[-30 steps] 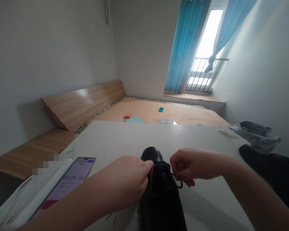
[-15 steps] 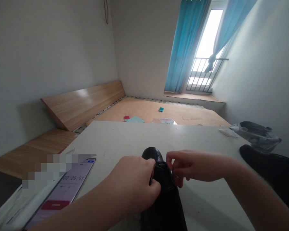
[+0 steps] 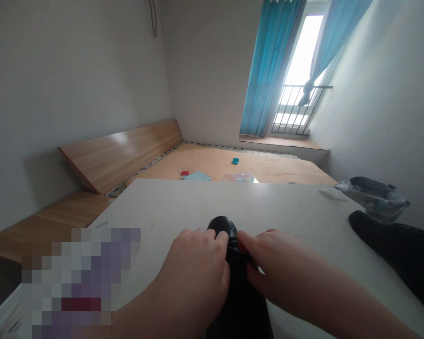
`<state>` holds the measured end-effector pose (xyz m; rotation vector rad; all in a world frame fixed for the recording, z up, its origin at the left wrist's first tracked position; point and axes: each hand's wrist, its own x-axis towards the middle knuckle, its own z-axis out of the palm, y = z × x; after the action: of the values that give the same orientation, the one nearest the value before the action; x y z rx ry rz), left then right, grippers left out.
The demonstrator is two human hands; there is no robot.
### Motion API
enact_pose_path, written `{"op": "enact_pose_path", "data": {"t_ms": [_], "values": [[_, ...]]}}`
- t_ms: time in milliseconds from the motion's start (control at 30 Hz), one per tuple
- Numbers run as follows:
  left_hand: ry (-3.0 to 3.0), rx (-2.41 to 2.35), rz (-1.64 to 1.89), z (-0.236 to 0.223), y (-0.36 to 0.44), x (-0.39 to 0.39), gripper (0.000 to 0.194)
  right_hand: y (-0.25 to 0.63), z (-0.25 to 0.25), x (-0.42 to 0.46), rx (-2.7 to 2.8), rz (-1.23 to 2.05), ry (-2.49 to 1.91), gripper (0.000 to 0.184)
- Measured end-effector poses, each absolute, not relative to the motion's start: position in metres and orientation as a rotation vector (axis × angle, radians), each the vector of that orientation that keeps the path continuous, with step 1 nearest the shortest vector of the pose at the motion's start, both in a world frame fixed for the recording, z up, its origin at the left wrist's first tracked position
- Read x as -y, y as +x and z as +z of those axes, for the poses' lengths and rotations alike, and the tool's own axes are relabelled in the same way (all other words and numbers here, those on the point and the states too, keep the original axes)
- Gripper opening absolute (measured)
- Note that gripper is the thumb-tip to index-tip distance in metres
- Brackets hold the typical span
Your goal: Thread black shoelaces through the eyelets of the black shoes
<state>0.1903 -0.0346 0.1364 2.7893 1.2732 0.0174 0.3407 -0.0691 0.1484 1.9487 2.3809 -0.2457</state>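
A black leather boot (image 3: 242, 296) lies on the white table in front of me, its rounded toe pointing away. My left hand (image 3: 201, 266) is closed on the boot's left side, just behind the toe. On the opposite side, my right hand (image 3: 272, 256) grips the edge of the boot, thumb and fingers bent against the black leather. Both hands are close together, with a strip of the boot showing between them. The fingertips are partly hidden by the hands and the boot.
A second black boot (image 3: 392, 249) lies at the right of the white table (image 3: 176, 202). Beside it are a plastic bag (image 3: 381, 197) and a small white packet (image 3: 334, 194). Pixelation covers the left corner. Beyond stands a bed (image 3: 212, 155) with small items on it.
My right hand has moved left and closed onto the boot's side; its fingers were loosely curled beside it before. My left hand stays on the boot, its thumb now tucked out of sight.
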Motion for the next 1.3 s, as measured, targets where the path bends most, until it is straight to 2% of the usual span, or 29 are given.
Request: {"op": "enact_pose_path", "data": {"t_ms": [100, 233, 333, 433, 567, 733, 833, 933, 1100, 1200, 1300], "values": [[2.809, -1.243, 0.193, 0.138, 0.189, 0.034, 0.017, 0.334, 0.147, 0.069, -2.363, -0.112, 1.879, 0.02], [2.632, -1.158, 0.36, 0.149, 0.182, 0.028, 0.014, 0.336, 0.155, 0.068, -2.351, -0.185, 1.936, 0.017], [2.445, -1.015, 0.563, 0.161, 0.175, 0.023, 0.014, 0.346, 0.167, 0.07, -2.568, -0.27, 2.091, 0.014], [2.258, -0.844, 0.839, 0.171, 0.167, 0.021, 0.013, 0.36, 0.179, 0.075, -3.027, -0.611, 2.155, 0.018], [2.066, -0.634, 1.072, 0.176, 0.161, 0.027, 0.009, 0.364, 0.182, 0.083, -3.427, -1.294, 1.86, 0.018], [2.184, -0.539, 1.156, 0.172, 0.163, 0.036, 0.009, 0.35, 0.174, 0.084, -3.248, -1.683, 1.77, 0.02], [2.268, -0.505, 1.241, 0.17, 0.164, 0.035, 0.012, 0.347, 0.172, 0.079, -3.003, -2.103, 1.619, 0.02], [2.252, -0.499, 1.103, 0.173, 0.165, 0.029, 0.01, 0.348, 0.17, 0.074, -2.826, -2.386, 1.412, 0.023], [2.188, -0.76, 0.655, 0.172, 0.166, 0.01, 0.019, 0.349, 0.166, 0.066, -2.86, -2.191, 1.645, 0.026], [2.451, -1.046, 0.382, 0.162, 0.165, 0.001, 0.013, 0.349, 0.165, 0.064, -2.836, -2.273, 1.575, 0.027], [2.57, -1.031, 0.158, 0.148, 0.164, -0.004, 0.018, 0.35, 0.167, 0.065, -2.798, -2.354, 1.476, 0.024]]}}
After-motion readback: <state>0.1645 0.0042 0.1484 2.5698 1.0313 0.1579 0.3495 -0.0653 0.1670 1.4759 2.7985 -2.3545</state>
